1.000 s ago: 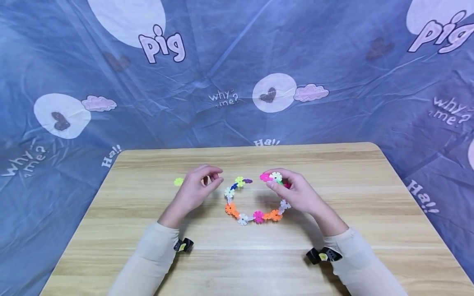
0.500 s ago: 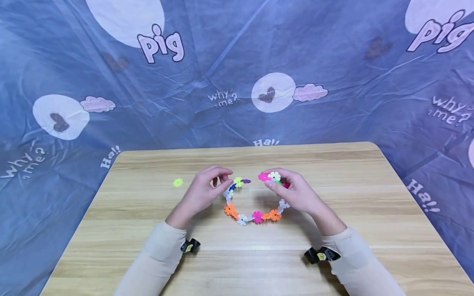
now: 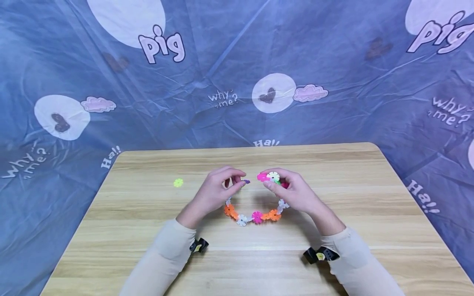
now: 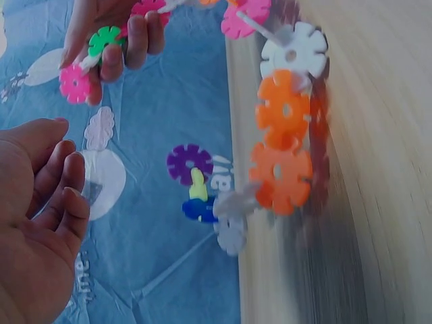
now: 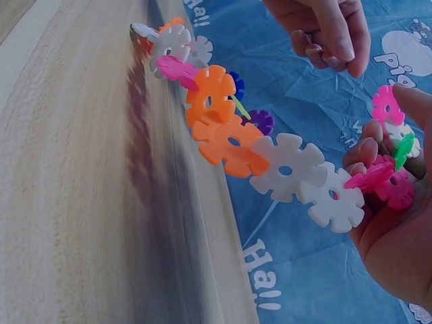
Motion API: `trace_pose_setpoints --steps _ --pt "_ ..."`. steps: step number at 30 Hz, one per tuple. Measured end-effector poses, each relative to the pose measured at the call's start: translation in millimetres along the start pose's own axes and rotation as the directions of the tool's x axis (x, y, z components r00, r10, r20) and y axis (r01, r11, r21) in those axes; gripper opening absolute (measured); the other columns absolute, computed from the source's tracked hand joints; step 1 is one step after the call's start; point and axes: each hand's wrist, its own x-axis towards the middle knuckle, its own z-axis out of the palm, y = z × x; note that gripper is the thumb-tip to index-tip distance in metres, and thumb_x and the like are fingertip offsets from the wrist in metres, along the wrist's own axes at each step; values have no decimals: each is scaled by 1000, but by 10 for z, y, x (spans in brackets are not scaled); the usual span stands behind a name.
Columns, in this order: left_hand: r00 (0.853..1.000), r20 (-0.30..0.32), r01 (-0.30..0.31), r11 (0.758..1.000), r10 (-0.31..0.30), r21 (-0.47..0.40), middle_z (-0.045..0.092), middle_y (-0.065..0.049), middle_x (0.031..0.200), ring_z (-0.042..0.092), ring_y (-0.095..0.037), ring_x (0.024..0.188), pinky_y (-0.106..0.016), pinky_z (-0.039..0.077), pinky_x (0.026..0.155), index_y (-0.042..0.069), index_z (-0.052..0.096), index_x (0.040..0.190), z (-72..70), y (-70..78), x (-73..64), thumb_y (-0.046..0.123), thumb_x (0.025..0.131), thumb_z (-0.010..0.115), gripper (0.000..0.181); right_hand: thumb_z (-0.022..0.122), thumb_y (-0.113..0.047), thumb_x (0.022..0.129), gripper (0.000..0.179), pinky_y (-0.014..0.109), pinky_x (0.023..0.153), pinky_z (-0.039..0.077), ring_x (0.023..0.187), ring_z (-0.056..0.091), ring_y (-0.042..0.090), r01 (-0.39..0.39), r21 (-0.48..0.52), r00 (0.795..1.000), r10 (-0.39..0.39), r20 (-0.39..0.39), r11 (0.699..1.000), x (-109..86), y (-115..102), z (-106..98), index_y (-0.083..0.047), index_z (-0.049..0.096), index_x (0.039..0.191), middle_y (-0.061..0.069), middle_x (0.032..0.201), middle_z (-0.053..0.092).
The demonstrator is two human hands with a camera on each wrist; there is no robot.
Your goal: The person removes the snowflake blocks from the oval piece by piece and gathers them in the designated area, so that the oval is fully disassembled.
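Note:
A curved chain of interlocking plastic snowflake discs [image 3: 257, 217], in orange, white, pink and other colours, hangs in an open loop above the table. My right hand [image 3: 296, 193] grips it near one end, where a pink disc [image 5: 387, 104] sticks out past the fingers beside white and green ones. At the chain's other end is a purple disc [image 4: 190, 165], joined to a yellow and a blue one. My left hand [image 3: 216, 191] is near that end with fingers loosely bent. Both wrist views show a gap between this hand and the purple disc, and nothing is in its fingers.
One loose yellow-green disc [image 3: 178, 182] lies on the wooden table [image 3: 148, 230], left of my left hand. A blue printed cloth [image 3: 222, 61] hangs behind the table's back edge. Each sleeve carries a black strapped camera.
My left hand has moved right, from beside the loop to over its purple end, now covering the yellow and blue discs in the head view. The right hand has hardly moved.

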Motion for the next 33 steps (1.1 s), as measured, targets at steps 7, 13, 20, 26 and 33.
trace_pose_setpoints --steps 7,13,20,26,33 --pt "1000 1 -15 1000 15 -17 74 -5 93 62 -12 78 -26 56 66 2 78 115 85 37 58 4 96 79 19 68 -13 106 26 26 53 43 61 48 10 18 -10 1000 -18 -3 1000 8 -6 15 -6 73 132 2 78 58" --pt "1000 12 -18 1000 19 -23 74 -6 94 62 -13 79 -28 56 66 1 78 115 125 46 91 4 96 79 19 68 -12 106 27 26 54 43 62 48 10 30 -14 1000 -30 3 999 18 0 26 -6 72 132 6 85 62" --pt "998 16 -58 998 58 -28 76 -5 97 69 -15 86 -29 62 74 4 78 114 178 56 118 4 95 79 19 68 -12 106 29 24 59 47 67 52 10 24 -2 1000 -24 12 1000 30 0 49 -3 71 134 23 102 71" --pt "992 -1 -124 992 124 -20 80 -7 102 76 -18 93 -27 65 85 4 80 111 213 70 156 4 96 79 14 69 -12 105 29 25 59 48 69 53 11 22 -8 1000 -21 8 1000 33 -4 55 -5 71 133 17 105 73" --pt "989 -66 -134 990 132 -36 82 -7 99 73 -14 80 -17 60 72 5 83 107 230 66 158 2 95 80 13 75 -16 102 32 24 60 50 71 57 11 -30 -21 999 30 -34 999 19 -2 41 -6 71 133 10 95 70"
